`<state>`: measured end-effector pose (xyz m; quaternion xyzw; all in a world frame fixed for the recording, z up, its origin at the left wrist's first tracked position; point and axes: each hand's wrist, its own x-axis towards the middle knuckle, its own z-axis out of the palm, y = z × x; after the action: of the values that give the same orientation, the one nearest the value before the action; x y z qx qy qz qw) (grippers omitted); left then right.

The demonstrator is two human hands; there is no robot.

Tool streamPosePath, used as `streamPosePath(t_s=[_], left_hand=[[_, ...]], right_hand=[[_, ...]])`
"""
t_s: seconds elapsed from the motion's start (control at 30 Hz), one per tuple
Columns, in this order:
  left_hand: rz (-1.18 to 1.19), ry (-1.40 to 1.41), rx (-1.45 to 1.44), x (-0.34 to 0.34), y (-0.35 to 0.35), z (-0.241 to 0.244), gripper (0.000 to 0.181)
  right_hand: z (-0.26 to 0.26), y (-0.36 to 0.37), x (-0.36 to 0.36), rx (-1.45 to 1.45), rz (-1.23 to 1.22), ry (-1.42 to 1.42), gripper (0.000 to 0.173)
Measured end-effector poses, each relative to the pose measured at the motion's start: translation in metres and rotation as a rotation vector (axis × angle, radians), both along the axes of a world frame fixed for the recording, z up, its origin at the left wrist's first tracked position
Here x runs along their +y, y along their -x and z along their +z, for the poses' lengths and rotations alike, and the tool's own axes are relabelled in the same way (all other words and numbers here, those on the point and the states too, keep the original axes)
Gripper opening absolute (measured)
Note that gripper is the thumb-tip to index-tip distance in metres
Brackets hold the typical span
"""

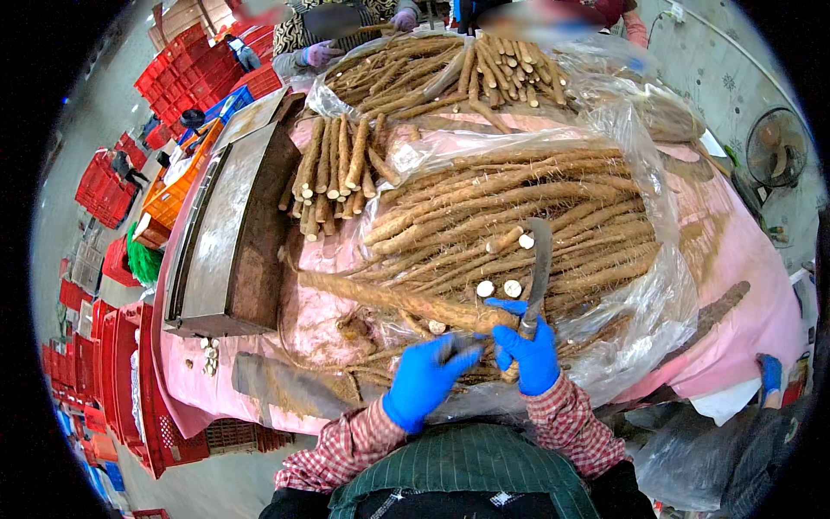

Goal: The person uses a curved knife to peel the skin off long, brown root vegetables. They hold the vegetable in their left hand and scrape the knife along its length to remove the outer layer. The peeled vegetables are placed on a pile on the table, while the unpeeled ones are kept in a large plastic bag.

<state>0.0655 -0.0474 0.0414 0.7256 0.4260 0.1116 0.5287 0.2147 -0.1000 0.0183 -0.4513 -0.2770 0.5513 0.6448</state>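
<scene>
My right hand, in a blue glove, is closed around the handle of a curved knife, whose blade points away from me. Beside the knife lies the near end of a long brown yam root, which slants away to the left. My left hand, also gloved in blue, is just below the root, thumb and fingers apart and partly blurred; no object shows in it. Beyond both hands, long roots lie heaped on clear plastic sheeting. White cut slices rest on them.
A metal box stands left on the pink-covered table, beside a stack of cut roots. Small root pieces lie near the left edge. Across the table are more root bundles and a co-worker's gloved hands. Red crates stand left.
</scene>
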Motion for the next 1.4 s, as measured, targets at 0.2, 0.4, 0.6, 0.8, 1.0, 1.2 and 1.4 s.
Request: streamPosePath(t_s=[0.2, 0.4, 0.6, 0.8, 1.0, 1.2, 1.4], left_hand=[[-0.113, -0.916, 0.114, 0.013, 0.006, 0.011, 0.046], [0.067, -0.351, -0.225, 0.02, 0.021, -0.008, 0.044], [0.055, -0.088, -0.286, 0.019, 0.024, -0.018, 0.043], [0.085, 0.046, -0.319, 0.016, 0.032, -0.022, 0.044], [0.039, -0.066, -0.414, 0.02, 0.043, 0.008, 0.046], [0.096, -0.44, -0.392, 0.026, 0.03, 0.004, 0.044], [0.169, -0.58, -0.155, 0.024, 0.02, -0.001, 0.041]], right_hand=[[0.003, -0.006, -0.003, -0.01, 0.014, 0.101, 0.028], [-0.006, -0.02, -0.001, -0.371, -0.141, 0.037, 0.028], [0.002, -0.016, -0.002, -1.344, -0.304, -0.262, 0.025], [0.01, -0.01, 0.003, -1.497, -0.314, -0.34, 0.026], [-0.046, -0.043, 0.006, -1.029, -0.096, 0.11, 0.025], [-0.006, -0.03, 0.004, -0.95, -0.148, 0.115, 0.023], [0.009, -0.005, 0.0, -1.213, -0.249, -0.248, 0.025]])
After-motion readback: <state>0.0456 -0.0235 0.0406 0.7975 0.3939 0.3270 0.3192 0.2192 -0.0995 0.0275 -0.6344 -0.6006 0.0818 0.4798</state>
